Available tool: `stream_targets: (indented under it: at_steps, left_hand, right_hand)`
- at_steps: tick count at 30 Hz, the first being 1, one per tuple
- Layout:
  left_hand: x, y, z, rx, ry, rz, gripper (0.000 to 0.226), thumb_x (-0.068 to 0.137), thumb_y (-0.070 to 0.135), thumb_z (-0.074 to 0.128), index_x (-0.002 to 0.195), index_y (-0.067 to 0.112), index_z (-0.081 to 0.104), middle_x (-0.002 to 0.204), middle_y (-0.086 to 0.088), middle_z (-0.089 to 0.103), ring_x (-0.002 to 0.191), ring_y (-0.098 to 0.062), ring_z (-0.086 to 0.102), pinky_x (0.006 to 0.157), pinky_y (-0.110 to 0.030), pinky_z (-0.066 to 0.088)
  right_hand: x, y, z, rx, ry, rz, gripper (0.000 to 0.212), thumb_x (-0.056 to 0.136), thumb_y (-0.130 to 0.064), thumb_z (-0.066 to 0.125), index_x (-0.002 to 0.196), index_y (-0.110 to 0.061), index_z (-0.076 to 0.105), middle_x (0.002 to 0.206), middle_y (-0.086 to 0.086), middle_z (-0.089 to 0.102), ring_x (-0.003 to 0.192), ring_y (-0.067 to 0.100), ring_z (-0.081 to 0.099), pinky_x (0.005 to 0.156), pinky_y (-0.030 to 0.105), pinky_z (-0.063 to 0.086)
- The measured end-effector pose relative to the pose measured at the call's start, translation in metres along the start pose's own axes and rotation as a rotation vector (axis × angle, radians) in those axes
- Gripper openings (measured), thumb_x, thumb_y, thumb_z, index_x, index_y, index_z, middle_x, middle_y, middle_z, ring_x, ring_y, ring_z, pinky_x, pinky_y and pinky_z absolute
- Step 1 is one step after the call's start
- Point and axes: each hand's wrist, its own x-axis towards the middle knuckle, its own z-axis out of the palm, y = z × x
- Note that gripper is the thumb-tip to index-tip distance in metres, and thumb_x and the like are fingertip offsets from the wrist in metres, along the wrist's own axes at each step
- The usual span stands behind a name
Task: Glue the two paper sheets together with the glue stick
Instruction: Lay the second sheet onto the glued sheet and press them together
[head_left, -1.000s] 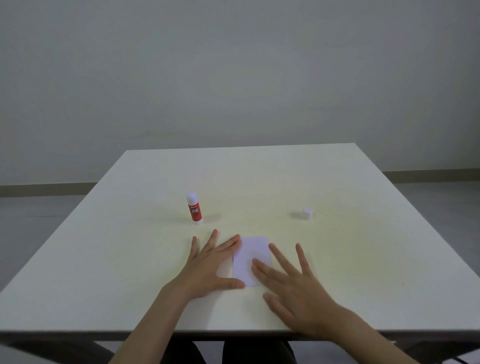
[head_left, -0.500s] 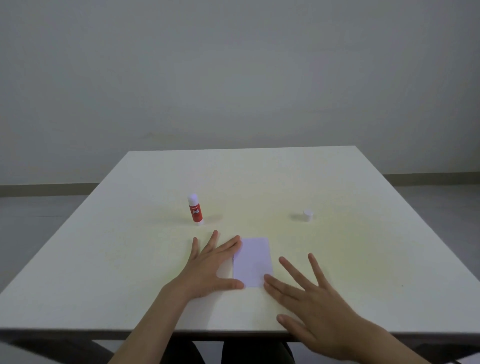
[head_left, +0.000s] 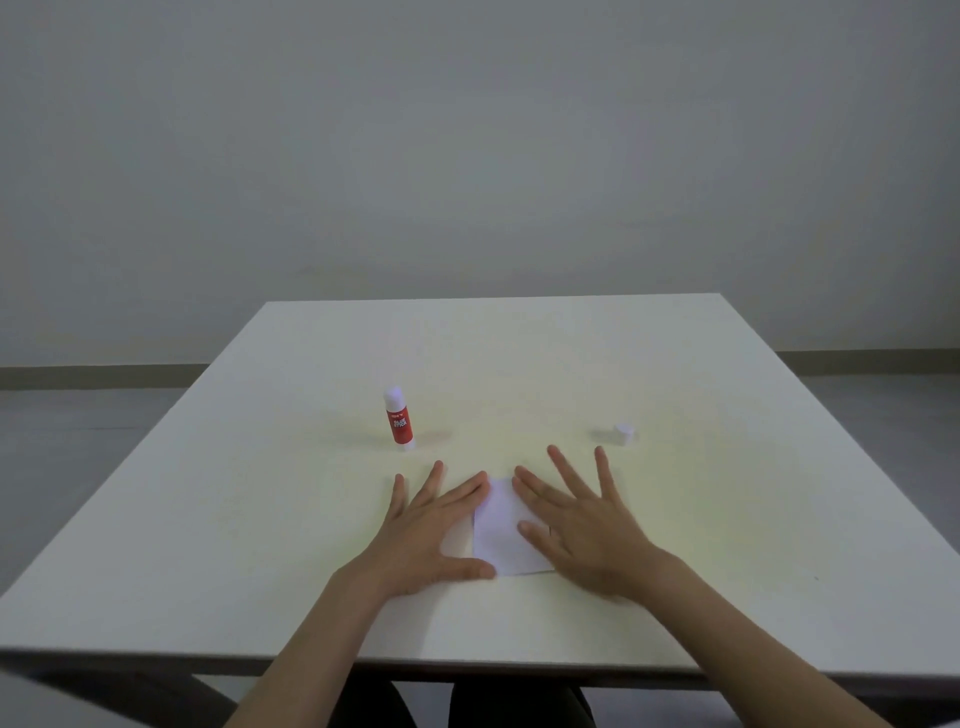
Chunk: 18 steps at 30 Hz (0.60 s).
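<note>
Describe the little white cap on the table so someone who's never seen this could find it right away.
On the white table, look right of the two hands pressing the paper. The cap sits alone just beyond the right hand: a tiny white stub, far shorter than the red glue stick opposite.

Wide bare table (head_left: 519, 353) beyond the hands, open to the far edge. Only two things standing in the way: upright glue stick (head_left: 399, 418) ahead of the left hand (head_left: 431, 535), small white cap (head_left: 623, 434) ahead and right of the right hand (head_left: 582, 530). Clear passage between these two. Open tabletop at both outer sides.
</note>
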Motion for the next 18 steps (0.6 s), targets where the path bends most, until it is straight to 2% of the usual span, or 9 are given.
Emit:
stream_targets:
  at_steps: [1,4,5,8,10,12,15,16,18]
  left_hand:
    - [0.000,0.000,0.000,-0.004,0.004,0.001,0.096,0.073,0.072,0.053,0.149,0.041,0.002,0.146,0.040,-0.009,0.141,-0.006,-0.027,0.111,-0.043,-0.025]
    - [0.000,0.001,-0.001,-0.017,0.002,0.010,0.096,0.073,0.072,0.051,0.149,0.040,0.002,0.145,0.041,-0.010,0.141,-0.005,-0.027,0.111,-0.043,-0.025]
    - [0.000,0.000,0.000,-0.015,-0.001,0.011,0.096,0.073,0.073,0.050,0.149,0.040,0.001,0.144,0.041,-0.011,0.141,-0.005,-0.028,0.111,-0.043,-0.025]
    - [0.000,-0.002,0.001,-0.023,0.004,0.003,0.098,0.074,0.074,0.049,0.149,0.039,-0.003,0.144,0.037,-0.011,0.139,-0.004,-0.030,0.112,-0.041,-0.024]
    - [-0.001,-0.002,0.002,-0.025,0.019,0.006,0.098,0.073,0.075,0.048,0.149,0.038,-0.004,0.145,0.034,-0.009,0.138,-0.003,-0.030,0.112,-0.040,-0.025]
    - [-0.001,-0.002,0.002,-0.053,0.046,0.023,0.094,0.074,0.075,0.045,0.147,0.040,-0.003,0.146,0.034,-0.006,0.139,-0.002,-0.027,0.112,-0.040,-0.024]
    - [-0.003,0.000,-0.002,-0.302,0.168,0.012,0.076,0.081,0.063,0.048,0.145,0.043,0.012,0.147,0.035,0.010,0.144,0.003,-0.005,0.117,-0.036,-0.011]
    - [-0.005,0.000,-0.004,-0.440,0.269,-0.028,0.065,0.084,0.054,0.053,0.142,0.043,0.026,0.145,0.035,0.023,0.142,0.005,0.012,0.119,-0.032,0.002]
    - [-0.006,-0.001,-0.008,-0.702,0.567,-0.153,0.039,0.087,0.032,0.063,0.125,0.039,0.055,0.128,0.029,0.054,0.122,0.008,0.048,0.111,-0.028,0.033]
  right_hand:
    - [-0.006,-0.007,0.000,-0.010,0.014,-0.048,0.063,0.094,-0.055,0.010,0.150,-0.027,0.013,0.158,-0.015,0.014,0.146,0.024,-0.014,0.107,0.050,-0.030]
    - [-0.029,-0.023,0.007,-0.080,0.033,-0.184,0.063,0.095,-0.056,0.010,0.144,-0.024,0.036,0.150,-0.014,0.037,0.144,0.028,0.017,0.108,0.055,-0.006]
    - [-0.033,-0.023,0.007,-0.061,0.010,-0.197,0.064,0.095,-0.058,0.008,0.145,-0.026,0.034,0.151,-0.015,0.034,0.145,0.027,0.015,0.108,0.055,-0.006]
    - [-0.034,-0.018,0.009,0.051,-0.012,-0.201,0.071,0.088,-0.064,-0.003,0.150,-0.030,0.009,0.158,-0.017,0.006,0.146,0.013,-0.009,0.107,0.048,-0.029]
    - [-0.030,-0.020,0.010,0.073,0.019,-0.214,0.071,0.090,-0.061,0.002,0.150,-0.026,0.011,0.159,-0.012,0.008,0.147,0.008,-0.004,0.108,0.046,-0.030]
    - [-0.028,-0.025,0.008,0.108,0.062,-0.215,0.068,0.093,-0.056,0.010,0.148,-0.020,0.023,0.157,-0.005,0.023,0.146,0.011,0.014,0.112,0.045,-0.022]
    - [-0.026,-0.028,0.009,0.087,0.172,-0.226,0.056,0.095,-0.049,0.025,0.134,-0.018,0.049,0.142,-0.002,0.052,0.134,0.014,0.044,0.113,0.043,-0.003]
    - [-0.024,-0.030,0.009,0.088,0.208,-0.222,0.051,0.094,-0.047,0.029,0.127,-0.019,0.055,0.135,-0.003,0.058,0.127,0.014,0.051,0.112,0.041,0.002]
    - [-0.019,-0.031,0.006,0.102,0.265,-0.211,0.043,0.093,-0.044,0.033,0.115,-0.020,0.062,0.121,-0.006,0.065,0.114,0.013,0.060,0.111,0.037,0.009]
